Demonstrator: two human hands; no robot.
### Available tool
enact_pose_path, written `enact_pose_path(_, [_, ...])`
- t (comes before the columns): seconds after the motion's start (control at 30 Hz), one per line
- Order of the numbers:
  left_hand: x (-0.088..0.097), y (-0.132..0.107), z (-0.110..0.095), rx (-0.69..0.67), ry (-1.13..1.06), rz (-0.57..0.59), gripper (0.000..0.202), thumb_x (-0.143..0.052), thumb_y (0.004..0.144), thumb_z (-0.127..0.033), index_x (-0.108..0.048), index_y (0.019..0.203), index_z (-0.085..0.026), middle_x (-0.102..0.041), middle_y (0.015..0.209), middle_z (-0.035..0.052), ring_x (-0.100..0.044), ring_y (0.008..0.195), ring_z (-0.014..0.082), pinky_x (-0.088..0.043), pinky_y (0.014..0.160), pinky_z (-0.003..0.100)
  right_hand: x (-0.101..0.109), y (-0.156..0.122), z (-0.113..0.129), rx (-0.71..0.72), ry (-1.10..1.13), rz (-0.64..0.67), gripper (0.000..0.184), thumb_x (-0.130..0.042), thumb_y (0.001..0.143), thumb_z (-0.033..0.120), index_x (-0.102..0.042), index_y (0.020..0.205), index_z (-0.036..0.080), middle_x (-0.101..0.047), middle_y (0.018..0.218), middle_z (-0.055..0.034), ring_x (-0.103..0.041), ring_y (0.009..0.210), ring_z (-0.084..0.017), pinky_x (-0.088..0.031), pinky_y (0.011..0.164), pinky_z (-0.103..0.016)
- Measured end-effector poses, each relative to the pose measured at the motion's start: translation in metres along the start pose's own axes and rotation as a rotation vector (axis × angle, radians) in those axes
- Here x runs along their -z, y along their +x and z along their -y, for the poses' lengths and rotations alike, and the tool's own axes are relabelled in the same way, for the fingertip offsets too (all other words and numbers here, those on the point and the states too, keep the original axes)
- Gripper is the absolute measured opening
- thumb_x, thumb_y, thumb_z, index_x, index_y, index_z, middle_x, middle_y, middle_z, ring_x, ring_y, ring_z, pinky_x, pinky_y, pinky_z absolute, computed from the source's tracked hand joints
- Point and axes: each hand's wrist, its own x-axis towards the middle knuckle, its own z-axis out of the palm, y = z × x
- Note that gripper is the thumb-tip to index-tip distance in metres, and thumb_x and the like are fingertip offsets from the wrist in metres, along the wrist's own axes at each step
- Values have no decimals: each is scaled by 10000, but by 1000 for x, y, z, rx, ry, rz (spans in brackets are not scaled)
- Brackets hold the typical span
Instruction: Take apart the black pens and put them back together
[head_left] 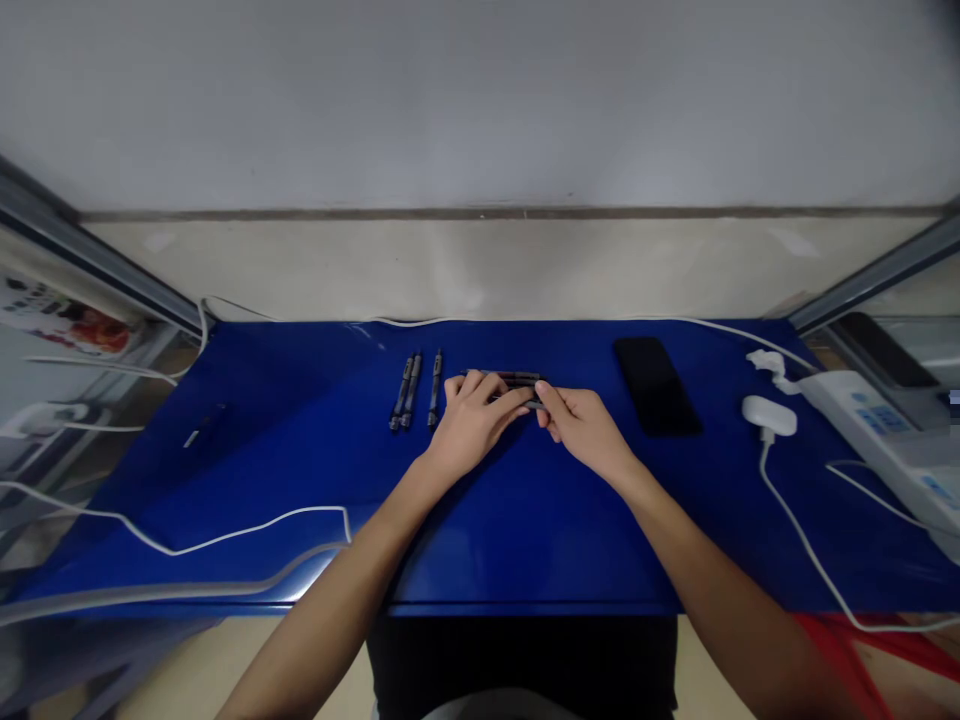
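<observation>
On the blue table [525, 540], several dark pens [517, 378] lie crosswise just beyond my hands, partly hidden by my fingers. My left hand [471, 420] bends over them from the left, its fingers on a dark pen. From the right, my right hand [581, 420] pinches that pen's right end between thumb and fingers. Most of the held pen is covered. Left of my hands, a single pen [436, 388] points away from me. Beside it are two more dark pens, a left one [400, 395] and a right one [412, 392], lying close together.
A black phone [657, 386] lies to the right. Farther right are a white charger [769, 416] with its cable and a white power strip [870, 410]. A dark slim object [204, 427] lies at the left. White cables [255, 527] cross the left front.
</observation>
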Motion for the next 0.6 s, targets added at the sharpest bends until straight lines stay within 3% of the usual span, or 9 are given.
enact_pose_path(0.1, [-2,0,1,20,7,-25,305,-437,1028,-380,-658,1205,-266,-636,1022,65,-494,978,225,-270,817,381,0,-1,1,24,81,-3,414,-486,962,534,-635,780,193,-566,576,12,-547,523,-133,-401,539,-258])
enact_pose_path(0.2, [-5,-1,3,28,20,-22,306,-430,1030,-386,-668,1165,-249,-638,1035,69,-486,977,226,-264,811,386,0,-1,0,70,19,-20,294,-567,930,479,-640,864,202,-593,643,11,-545,553,-133,-382,534,-256])
enact_pose_path(0.3, [-4,-1,1,37,20,-15,305,-418,1036,-379,-688,1077,-245,-637,992,57,-485,956,218,-257,814,391,-1,0,-1,31,-52,31,416,-455,982,473,-587,702,195,-529,548,19,-478,479,-117,-342,509,-262])
enact_pose_path(0.4, [-2,0,-1,44,5,-18,318,-403,1040,-383,-690,1052,-248,-624,960,49,-484,941,211,-258,817,392,-3,0,0,-32,19,72,515,-398,995,512,-516,607,195,-476,492,26,-438,448,-108,-341,508,-264])
enact_pose_path(0.5, [1,0,1,10,-10,7,325,-433,1018,-448,-678,1091,-246,-616,993,57,-479,965,221,-263,812,388,-3,-1,2,-82,113,92,524,-411,978,556,-564,636,190,-489,499,21,-457,466,-118,-362,514,-266])
enact_pose_path(0.6, [1,0,6,9,-24,25,341,-440,1007,-477,-667,1109,-244,-628,1011,57,-478,976,225,-267,816,388,-1,-2,4,-16,123,90,401,-512,943,536,-646,797,187,-564,613,7,-524,557,-135,-387,543,-263])
